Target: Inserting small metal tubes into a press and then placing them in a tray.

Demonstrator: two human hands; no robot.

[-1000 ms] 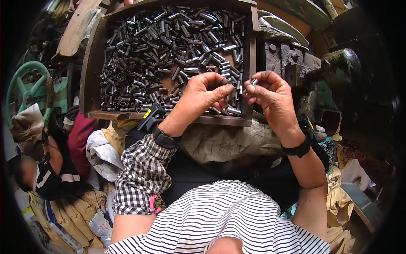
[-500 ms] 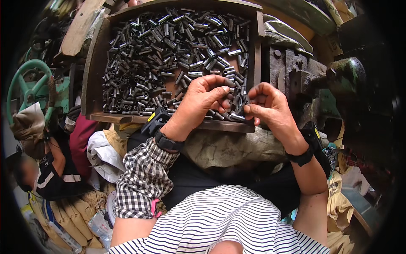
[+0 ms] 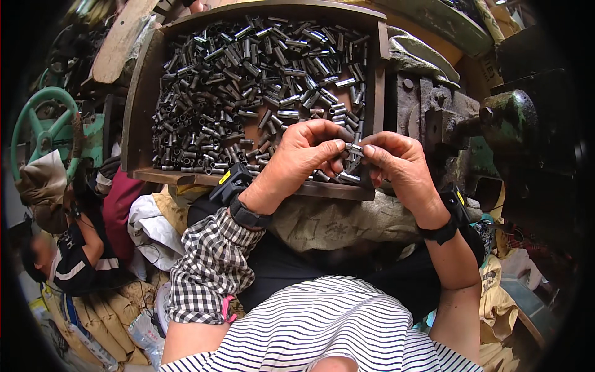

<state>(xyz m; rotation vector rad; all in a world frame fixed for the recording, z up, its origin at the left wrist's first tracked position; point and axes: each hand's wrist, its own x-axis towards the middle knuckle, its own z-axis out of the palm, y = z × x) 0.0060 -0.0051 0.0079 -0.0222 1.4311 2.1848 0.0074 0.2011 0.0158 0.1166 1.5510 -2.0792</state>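
Above the near right corner of a wooden tray (image 3: 377, 99), my two hands meet at a short shiny metal tube (image 3: 353, 147). My left hand (image 3: 302, 152) pinches one end of it between thumb and forefinger, its other fingers curled underneath. The opposite end is pinched by my right hand (image 3: 400, 162). Fingertips cover part of the tube, so its full shape is hidden. Many similar short metal tubes (image 3: 248, 68) lie heaped in the tray, thickest toward the left and far side.
Dark greasy machinery (image 3: 443, 111) stands right of the tray. A green handwheel (image 3: 44, 133) is at the left, with another person (image 3: 80, 248) seated below it. Grey-brown sacking (image 3: 344, 220) lies under the tray's near edge, over my lap. A wooden plank (image 3: 121, 40) leans at the far left.
My hands have come together from slightly apart. The metal tube between them now shows, with the fingertips of both hands at its ends.
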